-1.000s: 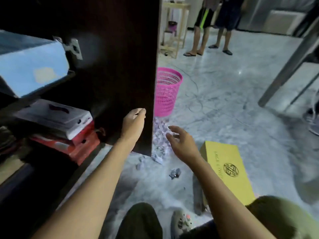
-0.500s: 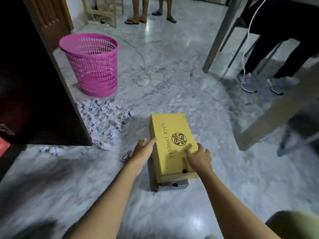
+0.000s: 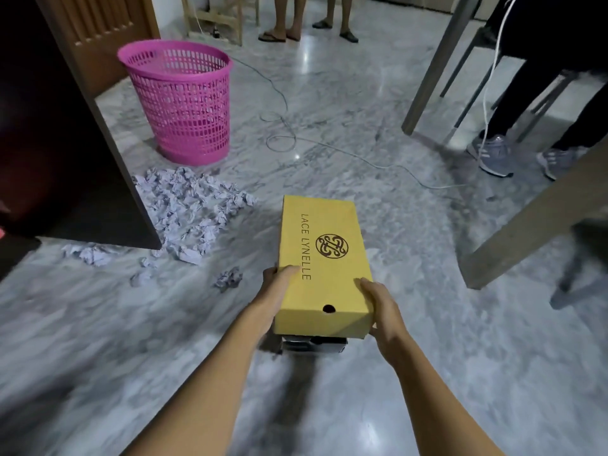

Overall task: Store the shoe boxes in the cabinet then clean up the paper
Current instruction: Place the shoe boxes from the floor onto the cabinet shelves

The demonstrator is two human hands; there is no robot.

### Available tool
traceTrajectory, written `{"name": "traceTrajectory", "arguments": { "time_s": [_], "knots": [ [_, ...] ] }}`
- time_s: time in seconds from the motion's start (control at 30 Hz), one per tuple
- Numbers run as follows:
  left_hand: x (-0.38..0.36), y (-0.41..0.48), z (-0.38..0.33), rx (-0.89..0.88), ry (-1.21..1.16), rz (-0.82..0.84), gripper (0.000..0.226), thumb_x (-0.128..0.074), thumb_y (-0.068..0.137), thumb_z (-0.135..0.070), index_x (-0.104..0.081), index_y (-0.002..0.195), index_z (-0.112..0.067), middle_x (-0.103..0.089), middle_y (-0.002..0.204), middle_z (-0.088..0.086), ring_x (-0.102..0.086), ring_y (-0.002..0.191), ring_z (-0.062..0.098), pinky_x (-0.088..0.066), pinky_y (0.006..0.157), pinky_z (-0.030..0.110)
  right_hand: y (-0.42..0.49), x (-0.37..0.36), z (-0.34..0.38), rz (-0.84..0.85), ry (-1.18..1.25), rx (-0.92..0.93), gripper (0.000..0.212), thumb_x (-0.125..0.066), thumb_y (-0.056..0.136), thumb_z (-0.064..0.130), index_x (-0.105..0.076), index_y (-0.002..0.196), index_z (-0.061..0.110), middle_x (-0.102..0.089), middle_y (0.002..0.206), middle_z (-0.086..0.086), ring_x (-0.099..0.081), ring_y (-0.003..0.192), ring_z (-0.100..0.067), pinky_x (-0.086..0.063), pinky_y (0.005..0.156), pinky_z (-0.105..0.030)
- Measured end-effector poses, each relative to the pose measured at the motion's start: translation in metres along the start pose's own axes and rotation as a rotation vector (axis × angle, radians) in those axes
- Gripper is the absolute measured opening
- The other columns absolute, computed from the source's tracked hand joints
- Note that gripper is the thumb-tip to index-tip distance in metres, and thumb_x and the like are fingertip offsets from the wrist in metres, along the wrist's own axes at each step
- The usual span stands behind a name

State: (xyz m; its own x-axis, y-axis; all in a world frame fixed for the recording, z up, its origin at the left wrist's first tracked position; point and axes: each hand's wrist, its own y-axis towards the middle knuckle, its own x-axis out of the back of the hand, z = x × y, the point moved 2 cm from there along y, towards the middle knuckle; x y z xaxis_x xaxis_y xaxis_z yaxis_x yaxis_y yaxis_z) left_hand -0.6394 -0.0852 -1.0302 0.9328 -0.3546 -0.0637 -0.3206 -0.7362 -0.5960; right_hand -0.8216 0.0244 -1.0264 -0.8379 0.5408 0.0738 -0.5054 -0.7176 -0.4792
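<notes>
- Here the yellow shoe box [image 3: 324, 258] lies in the middle of the view on the marble floor [image 3: 427, 373]. Its length runs from 6 towards 12 o'clock, and its lid is on, printed with "LACE LYNELLE" and a round emblem.
- Its near end sits over a dark box [image 3: 312, 344], of which only a low strip shows. I cannot tell whether the yellow one is lifted clear of it.
- The left hand [image 3: 278, 284] grips the box's near left side, at its 8 o'clock, with the thumb flat on the lid and the fingers wrapped down the wall.
- The right hand [image 3: 378, 304] clasps the near right corner, at the box's 4 o'clock, with the thumb on the lid edge and the fingers curled round the side.
- The crumpled paper [image 3: 190, 205] is heaped on the floor at 10 o'clock from the box, against the foot of the dark cabinet [image 3: 82, 159].
- A few loose wads trail towards 8 o'clock, and one stray wad [image 3: 227, 278] lies near the left hand.
- A pink basket [image 3: 184, 100] stands upright at 11 o'clock, just beyond the heap.
- The cabinet fills the 9 o'clock edge, and its inside is too dark to read.
- A thin cable [image 3: 381, 166] loops over the floor between 12 and 2 o'clock.
- Sandalled feet [image 3: 279, 36] stand at 12 o'clock.
- Grey sneakers [image 3: 493, 156] rest at 2 o'clock among chair legs.
- A wooden leg [image 3: 526, 222] slants across 3 o'clock.
</notes>
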Motion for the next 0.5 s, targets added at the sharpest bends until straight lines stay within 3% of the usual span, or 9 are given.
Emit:
{"name": "traceTrajectory", "arguments": {
  "time_s": [0.07,0.17,0.23,0.37,0.5],
  "knots": [
    [0.006,-0.005,0.0,0.007,-0.051,-0.002,0.084,-0.064,0.059,-0.069,-0.047,0.126,-0.021,-0.06,0.125,0.007,-0.059,0.11,0.025,-0.046,0.097,0.044,-0.008,0.001,0.01,0.08,0.061,0.032,0.046,-0.064,0.065,0.056,-0.064,0.103,0.029,-0.068,0.103,-0.004,-0.061,0.088,-0.023,-0.043,0.073,-0.038],
    [0.026,-0.036,-0.015,0.007,-0.092,-0.002,0.086,-0.07,0.055,-0.063,-0.053,0.126,-0.018,-0.067,0.121,0.012,-0.063,0.11,0.029,-0.046,0.099,0.043,-0.012,-0.007,0.033,0.218,0.081,0.129,0.043,-0.061,0.069,0.05,-0.065,0.11,0.036,-0.066,0.116,-0.012,-0.061,0.089,-0.024,-0.044,0.067,-0.035],
    [0.044,-0.064,-0.031,0.029,-0.081,0.017,0.079,-0.073,0.061,-0.055,-0.057,0.126,-0.015,-0.071,0.115,0.013,-0.065,0.106,0.029,-0.049,0.089,0.037,-0.018,-0.019,0.052,0.326,0.065,0.188,0.04,-0.055,0.075,0.042,-0.067,0.113,0.041,-0.067,0.119,-0.01,-0.062,0.09,-0.023,-0.045,0.066,-0.034],
    [0.095,-0.119,-0.057,0.073,0.007,0.059,0.065,-0.076,0.074,-0.042,-0.057,0.127,-0.01,-0.067,0.095,0.014,-0.066,0.075,0.025,-0.055,0.061,0.029,-0.036,-0.054,0.083,0.523,-0.01,0.213,0.048,-0.056,0.071,0.046,-0.067,0.118,0.041,-0.067,0.12,-0.009,-0.062,0.098,-0.03,-0.046,0.076,-0.04],
    [0.141,-0.18,-0.071,0.075,0.08,0.053,0.086,-0.084,0.056,-0.049,-0.053,0.129,-0.017,-0.064,0.111,0.021,-0.067,0.086,0.034,-0.056,0.083,0.048,-0.065,-0.096,0.111,0.691,-0.041,0.219,0.046,-0.051,0.072,0.039,-0.068,0.114,0.03,-0.076,0.092,-0.003,-0.069,0.076,-0.018,-0.049,0.07,-0.034]
  ]
}}
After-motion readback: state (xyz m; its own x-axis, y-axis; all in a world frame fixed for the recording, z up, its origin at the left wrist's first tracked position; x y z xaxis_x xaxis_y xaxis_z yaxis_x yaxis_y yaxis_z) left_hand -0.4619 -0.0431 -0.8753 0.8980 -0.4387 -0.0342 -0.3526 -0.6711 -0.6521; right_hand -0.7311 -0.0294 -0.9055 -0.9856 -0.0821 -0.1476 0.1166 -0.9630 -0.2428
